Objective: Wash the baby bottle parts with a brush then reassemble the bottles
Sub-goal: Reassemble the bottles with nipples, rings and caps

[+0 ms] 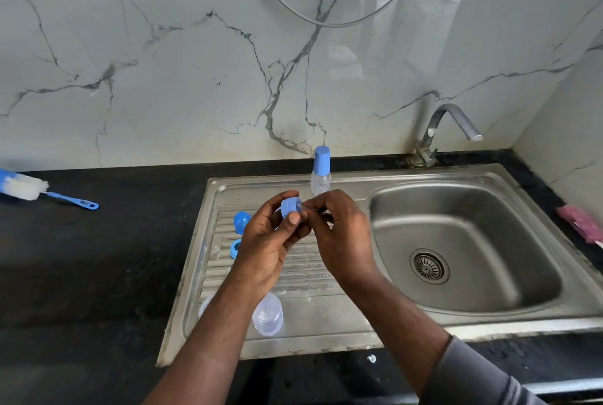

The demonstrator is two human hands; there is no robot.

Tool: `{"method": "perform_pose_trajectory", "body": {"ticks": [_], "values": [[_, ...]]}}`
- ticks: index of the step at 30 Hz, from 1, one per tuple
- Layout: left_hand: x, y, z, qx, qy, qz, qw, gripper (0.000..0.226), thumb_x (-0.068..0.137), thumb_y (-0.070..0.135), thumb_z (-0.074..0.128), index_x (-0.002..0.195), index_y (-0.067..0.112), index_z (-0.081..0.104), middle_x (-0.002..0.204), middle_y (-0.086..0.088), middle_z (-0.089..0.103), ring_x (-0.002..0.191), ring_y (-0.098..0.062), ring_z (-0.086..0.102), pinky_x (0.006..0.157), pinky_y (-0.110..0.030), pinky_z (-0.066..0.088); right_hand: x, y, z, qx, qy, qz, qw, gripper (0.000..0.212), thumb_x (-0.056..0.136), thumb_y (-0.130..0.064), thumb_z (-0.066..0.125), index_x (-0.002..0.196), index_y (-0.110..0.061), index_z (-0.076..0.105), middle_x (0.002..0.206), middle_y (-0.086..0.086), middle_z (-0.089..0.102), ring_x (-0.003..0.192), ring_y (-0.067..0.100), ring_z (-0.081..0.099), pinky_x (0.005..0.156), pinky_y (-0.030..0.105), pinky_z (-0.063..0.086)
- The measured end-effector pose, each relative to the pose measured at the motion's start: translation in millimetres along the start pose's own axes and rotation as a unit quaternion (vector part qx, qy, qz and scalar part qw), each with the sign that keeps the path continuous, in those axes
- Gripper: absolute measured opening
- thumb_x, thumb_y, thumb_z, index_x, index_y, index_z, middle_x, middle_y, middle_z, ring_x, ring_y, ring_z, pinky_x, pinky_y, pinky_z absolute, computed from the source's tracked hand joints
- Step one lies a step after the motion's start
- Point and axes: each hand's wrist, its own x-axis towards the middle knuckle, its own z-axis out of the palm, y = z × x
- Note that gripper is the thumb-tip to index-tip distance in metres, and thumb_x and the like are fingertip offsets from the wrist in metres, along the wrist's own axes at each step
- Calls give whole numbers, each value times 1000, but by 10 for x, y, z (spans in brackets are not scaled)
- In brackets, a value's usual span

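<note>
Both grips hold a blue ring over the sink drainboard.
Black worktop [98, 274], steel sink [489, 172]; left grip [270, 244] curls round the ring [288, 207], right grip [342, 235] pinches a clear teat [301, 207] at its mouth. Capped bottle [320, 172] upright just behind, open bottle [267, 315] under left wrist, brush [23, 187] far left.

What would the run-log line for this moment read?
phase: reassembly | left hand: grips blue ring | right hand: pinches clear part at ring | brush: lying on counter | capped bottle: upright behind hands
</note>
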Motion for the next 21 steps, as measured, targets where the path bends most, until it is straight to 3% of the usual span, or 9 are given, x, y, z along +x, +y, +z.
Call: {"method": "perform_pose_trajectory", "body": {"ticks": [2, 6, 8, 10, 13, 18, 21], "values": [[0, 31, -51, 19, -20, -10, 1000, 42, 84, 9, 63, 125, 5, 60, 101, -12, 70, 88, -20, 69, 79, -28, 59, 26, 20, -43, 23, -19, 7, 1000, 7, 88, -8, 74, 87, -15, 71, 101, -8, 70, 93, 2, 66, 73, 16, 53], [3, 67, -145, 33, -47, -44, 997, 52, 81, 20, 80, 126, 3, 60, 105, -17, 68, 80, -23, 67, 75, -29, 59, 147, 90, -167, 90, -103, 92, 986, 2, 88, -8, 74, 88, -9, 72, 81, 0, 75, 74, 12, 72, 70, 33, 60], [-4, 73, -190, 25, -56, -66, 996, 71, 70, 30, 91, 128, 1, 60, 105, -17, 67, 78, -23, 66, 74, -28, 59, 204, 108, -216, 142, -156, 134, 968, 2, 90, -4, 71, 90, -2, 72, 81, 7, 75, 72, 14, 71, 68, 30, 59], [-17, 48, -204, 30, -49, -83, 995, 64, 72, 27, 87, 125, 2, 61, 103, -16, 68, 76, -21, 66, 72, -27, 59, 221, 118, -261, 185, -189, 172, 949, 5, 90, 0, 69, 92, 4, 71, 83, 11, 75, 72, 13, 71, 68, 24, 57], [-49, -20, -151, 42, -23, -89, 995, 42, 80, 13, 70, 120, 5, 63, 100, -14, 70, 76, -20, 68, 72, -27, 60, 180, 155, -274, 173, -190, 192, 947, 8, 89, -3, 72, 95, 1, 73, 87, 10, 76, 78, 16, 74, 72, 28, 60], [-36, -55, -142, 84, -6, -38, 996, 46, 76, 4, 72, 121, 10, 64, 108, -13, 73, 98, -29, 72, 87, -36, 59, 137, 189, -211, 102, -143, 156, 972, 20, 91, -10, 72, 109, -18, 75, 100, -3, 76, 92, 13, 73, 84, 41, 62], [-29, -54, -152, 161, -4, 10, 987, 47, 78, -1, 76, 121, 12, 65, 114, -9, 71, 104, -33, 71, 91, -43, 58, 140, 149, -228, 128, -136, 164, 969, 20, 91, -14, 73, 111, -14, 76, 96, -1, 77, 88, 16, 74, 80, 42, 63]]}}
